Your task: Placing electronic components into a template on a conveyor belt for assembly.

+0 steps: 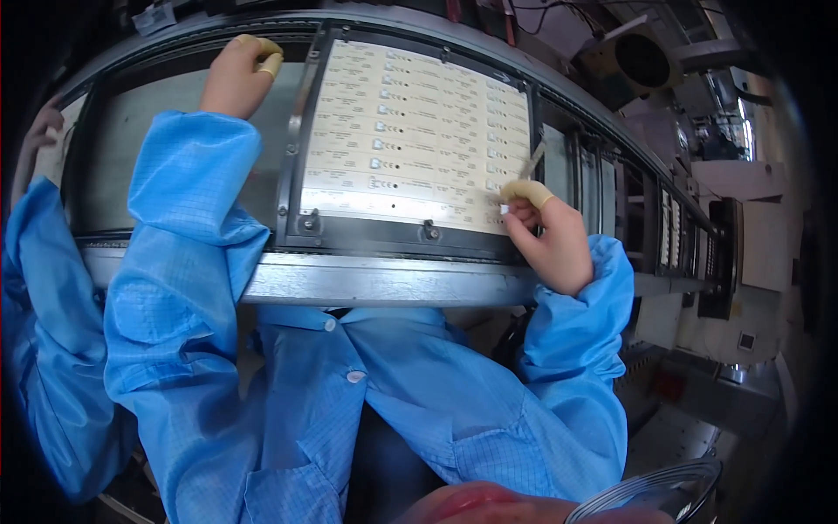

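A cream-white panel (419, 131) of printed strips lies in a dark carrier frame (371, 230) in front of me. Small pale blocks and dark dots repeat down it in columns. At its lower right corner my right hand (554, 240) is closed, with yellow covers on some fingers. A thin greyish tool (533, 162), perhaps tweezers, sticks up from that hand. Between the thumb and fingers shows a small white piece (504, 209). Left of the carrier, above the conveyor bed, my left hand (240, 74) is closed in a pinch; whatever lies between its fingertips cannot be made out.
A metal rail (384, 281) runs along the conveyor's near side. Black screw clamps (430, 230) stand on the carrier's border. Another person's hand (42, 131) and blue sleeve (52, 262) are at the far left. Further right, the conveyor holds more panels (670, 229).
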Demonstrator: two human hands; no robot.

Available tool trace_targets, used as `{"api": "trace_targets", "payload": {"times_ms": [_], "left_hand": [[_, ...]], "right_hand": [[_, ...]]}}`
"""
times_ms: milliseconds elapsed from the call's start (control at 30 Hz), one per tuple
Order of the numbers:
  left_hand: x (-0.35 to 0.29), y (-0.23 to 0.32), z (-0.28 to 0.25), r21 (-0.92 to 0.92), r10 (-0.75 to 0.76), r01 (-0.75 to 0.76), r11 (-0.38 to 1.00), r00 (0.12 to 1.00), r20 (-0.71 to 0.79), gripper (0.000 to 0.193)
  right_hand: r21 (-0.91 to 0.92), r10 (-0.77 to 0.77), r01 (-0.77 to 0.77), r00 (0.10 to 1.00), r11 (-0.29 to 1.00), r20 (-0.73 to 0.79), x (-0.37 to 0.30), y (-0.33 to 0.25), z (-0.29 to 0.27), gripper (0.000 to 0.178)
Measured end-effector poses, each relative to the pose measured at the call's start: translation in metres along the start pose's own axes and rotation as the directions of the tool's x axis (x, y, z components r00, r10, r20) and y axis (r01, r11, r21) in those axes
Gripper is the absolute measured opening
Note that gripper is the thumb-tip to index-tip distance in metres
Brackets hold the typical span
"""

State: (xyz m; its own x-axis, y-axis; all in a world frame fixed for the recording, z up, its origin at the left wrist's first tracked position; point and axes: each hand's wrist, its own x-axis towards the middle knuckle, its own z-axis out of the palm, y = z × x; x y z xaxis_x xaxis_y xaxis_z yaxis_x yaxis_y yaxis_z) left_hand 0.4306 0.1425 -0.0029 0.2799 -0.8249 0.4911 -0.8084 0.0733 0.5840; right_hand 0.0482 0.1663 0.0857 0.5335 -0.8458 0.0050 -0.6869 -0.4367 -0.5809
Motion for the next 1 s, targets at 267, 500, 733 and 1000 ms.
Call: {"api": "trace_targets", "payload": {"times_ms": [267,500,733,1000], "left_hand": [[0.001,-0.002,-0.002,0.013,-0.138,0.138,0.99,0.989,0.048,0.018],[0.002,0.0,-0.002,0.04,-0.143,0.14,0.989,0.987,0.076,0.019],[0.002,0.002,0.003,-0.01,-0.122,0.123,0.992,0.99,0.072,0.017],[-0.005,0.012,0.013,0.089,-0.008,-0.009,0.996,0.981,0.194,0.014]], "right_hand": [[-0.257,-0.231,0.198,0.967,0.946,-0.105,-0.002,0.011,0.021,0.012],[-0.275,-0.211,0.164,0.966,0.947,-0.152,0.0,0.012,0.027,0.012],[-0.305,-0.26,0.213,0.958,0.928,-0.124,0.003,0.012,0.026,0.012],[-0.309,-0.223,0.19,0.972,0.932,-0.077,0.008,-0.002,0.016,0.017]]}}
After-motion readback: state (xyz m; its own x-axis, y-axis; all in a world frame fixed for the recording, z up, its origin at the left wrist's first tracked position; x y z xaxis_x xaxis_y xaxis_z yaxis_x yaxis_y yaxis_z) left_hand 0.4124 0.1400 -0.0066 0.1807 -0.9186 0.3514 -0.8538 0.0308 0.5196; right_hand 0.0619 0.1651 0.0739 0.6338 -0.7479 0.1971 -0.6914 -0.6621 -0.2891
